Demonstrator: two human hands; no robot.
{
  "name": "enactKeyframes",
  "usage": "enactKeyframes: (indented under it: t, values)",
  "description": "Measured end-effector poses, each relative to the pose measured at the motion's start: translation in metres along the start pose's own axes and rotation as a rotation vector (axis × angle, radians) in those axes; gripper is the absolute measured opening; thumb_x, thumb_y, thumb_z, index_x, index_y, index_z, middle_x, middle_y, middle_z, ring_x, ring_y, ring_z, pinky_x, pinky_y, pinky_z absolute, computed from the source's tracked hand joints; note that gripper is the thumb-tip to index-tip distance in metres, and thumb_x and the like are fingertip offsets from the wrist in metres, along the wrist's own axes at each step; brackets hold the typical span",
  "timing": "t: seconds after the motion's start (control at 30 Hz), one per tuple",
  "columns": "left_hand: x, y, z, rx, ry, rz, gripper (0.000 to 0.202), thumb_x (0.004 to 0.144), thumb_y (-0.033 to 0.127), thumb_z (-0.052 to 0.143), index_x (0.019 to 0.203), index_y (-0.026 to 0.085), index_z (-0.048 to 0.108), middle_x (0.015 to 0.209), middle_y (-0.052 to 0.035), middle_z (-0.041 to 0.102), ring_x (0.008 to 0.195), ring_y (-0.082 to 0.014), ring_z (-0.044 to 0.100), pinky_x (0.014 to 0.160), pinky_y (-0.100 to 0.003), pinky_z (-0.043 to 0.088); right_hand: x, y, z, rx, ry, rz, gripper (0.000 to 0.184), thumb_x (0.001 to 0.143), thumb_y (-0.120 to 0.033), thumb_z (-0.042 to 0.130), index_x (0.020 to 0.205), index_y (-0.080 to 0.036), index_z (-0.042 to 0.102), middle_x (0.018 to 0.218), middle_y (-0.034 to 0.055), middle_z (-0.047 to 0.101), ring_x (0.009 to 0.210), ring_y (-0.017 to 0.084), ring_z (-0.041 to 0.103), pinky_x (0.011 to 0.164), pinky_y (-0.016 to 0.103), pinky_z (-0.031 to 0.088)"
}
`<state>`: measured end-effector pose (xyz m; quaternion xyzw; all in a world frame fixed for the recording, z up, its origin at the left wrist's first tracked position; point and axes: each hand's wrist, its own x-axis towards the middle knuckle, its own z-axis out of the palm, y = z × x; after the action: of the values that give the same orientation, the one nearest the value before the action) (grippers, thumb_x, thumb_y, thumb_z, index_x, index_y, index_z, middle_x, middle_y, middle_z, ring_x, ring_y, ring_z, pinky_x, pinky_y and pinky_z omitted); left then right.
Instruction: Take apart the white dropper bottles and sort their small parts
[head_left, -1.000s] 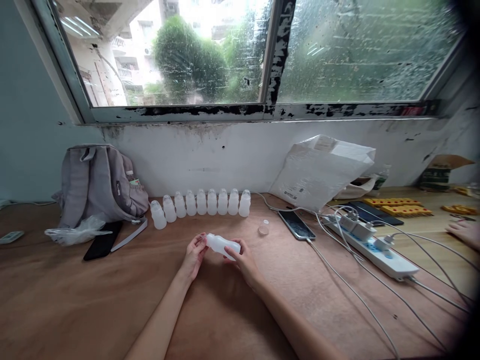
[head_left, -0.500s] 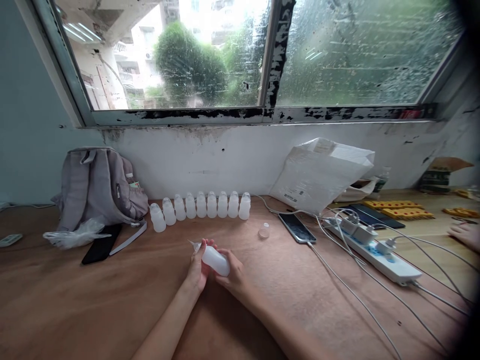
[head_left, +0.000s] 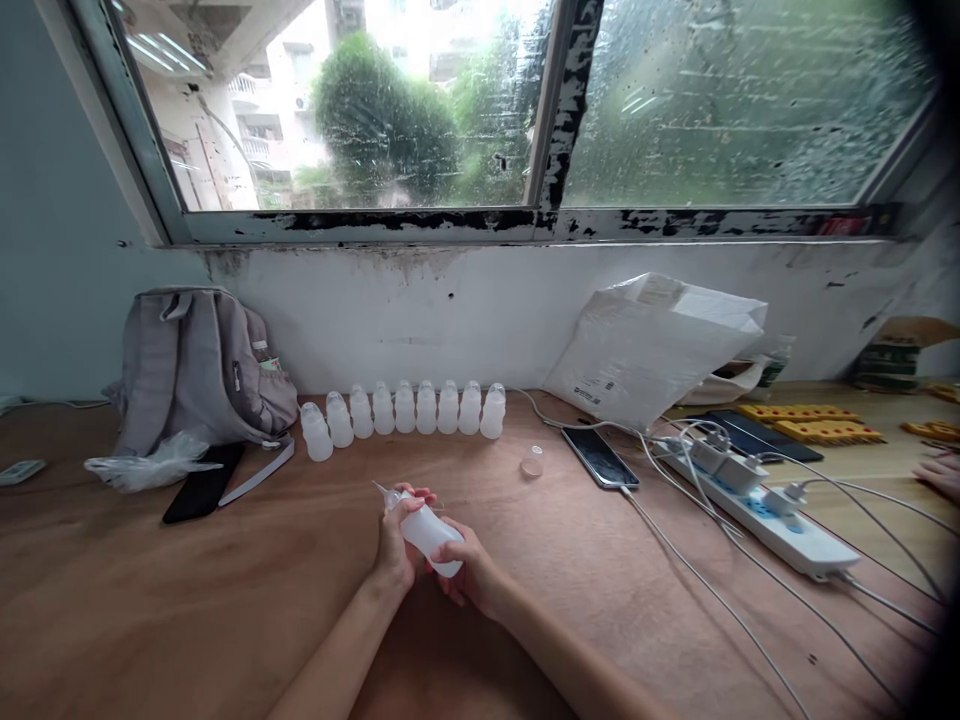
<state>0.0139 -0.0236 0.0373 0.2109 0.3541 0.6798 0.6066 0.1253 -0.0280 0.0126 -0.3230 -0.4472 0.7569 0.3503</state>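
A white translucent squeeze bottle (head_left: 429, 532) with a thin pointed tip lies tilted between my hands, its tip toward the upper left. My left hand (head_left: 397, 545) is closed around the tip end. Closed on the base end is my right hand (head_left: 471, 568), thumb on the bottle's side. Behind them, a row of several similar bottles (head_left: 405, 408) with clear caps stands upright near the wall. A small clear cap (head_left: 532, 461) rests on the table to the right of the row.
A grey backpack (head_left: 196, 370), a plastic bag (head_left: 150, 464) and a black phone (head_left: 202, 488) occupy the left. On the right are a charging phone (head_left: 600, 457), a white power strip (head_left: 795, 535) with cables, and a white packaging bag (head_left: 652, 345). Another person's hand (head_left: 941, 472) shows at the right edge.
My right hand has shifted its grip, its thumb now lying across the bottle near the base. The bottle has moved slightly down and right. The camera view has shifted a little.
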Motion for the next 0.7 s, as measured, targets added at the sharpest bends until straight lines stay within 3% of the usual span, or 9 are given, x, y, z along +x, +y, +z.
enactKeyframes:
  t: [0.23, 0.37, 0.5, 0.6, 0.7]
  values:
    - [-0.006, 0.004, 0.003, 0.064, -0.092, 0.074, 0.017, 0.054, 0.016, 0.056, 0.067, 0.020, 0.046, 0.069, 0.0028, 0.059, 0.086, -0.0181, 0.056, 0.066, -0.023, 0.039, 0.000, 0.001, -0.003, 0.173, -0.075, 0.087, 0.036, 0.056, -0.024, 0.047, 0.091, -0.013, 0.050, 0.053, 0.0002, 0.055, 0.031, 0.005, 0.039, 0.027, 0.014, 0.018]
    - [-0.013, 0.010, 0.009, 0.161, -0.092, 0.144, 0.018, 0.062, 0.027, 0.061, 0.071, 0.020, 0.048, 0.074, 0.0002, 0.061, 0.083, -0.0188, 0.057, 0.065, -0.024, 0.040, 0.000, 0.001, -0.006, 0.216, -0.122, 0.115, 0.035, 0.058, -0.028, 0.046, 0.087, -0.010, 0.052, 0.054, 0.0019, 0.055, 0.031, 0.005, 0.037, 0.028, 0.015, 0.017]
    - [-0.014, 0.009, 0.011, 0.224, -0.150, 0.178, 0.035, 0.063, 0.036, 0.065, 0.091, 0.020, 0.052, 0.093, -0.0052, 0.061, 0.082, -0.0182, 0.057, 0.060, -0.023, 0.042, -0.003, -0.006, 0.001, 0.202, -0.094, -0.010, 0.034, 0.063, -0.029, 0.054, 0.093, -0.015, 0.049, 0.066, 0.0015, 0.055, 0.040, 0.006, 0.044, 0.032, 0.015, 0.025]
    - [-0.010, -0.002, 0.007, 0.325, -0.199, 0.093, 0.039, 0.065, 0.042, 0.063, 0.095, 0.019, 0.053, 0.085, -0.0048, 0.062, 0.063, -0.0155, 0.057, 0.045, -0.021, 0.039, -0.002, -0.011, 0.004, 0.134, -0.016, -0.145, 0.034, 0.071, -0.039, 0.052, 0.097, -0.019, 0.048, 0.071, 0.0016, 0.053, 0.052, 0.011, 0.049, 0.039, 0.018, 0.035]
    - [-0.005, -0.014, 0.003, 0.366, -0.154, 0.126, 0.036, 0.070, 0.045, 0.056, 0.094, 0.019, 0.053, 0.079, -0.0041, 0.061, 0.060, -0.0153, 0.057, 0.046, -0.022, 0.041, 0.001, -0.013, 0.000, -0.031, 0.043, -0.242, 0.033, 0.075, -0.046, 0.048, 0.093, -0.019, 0.052, 0.071, 0.0019, 0.053, 0.061, 0.013, 0.050, 0.047, 0.020, 0.039]
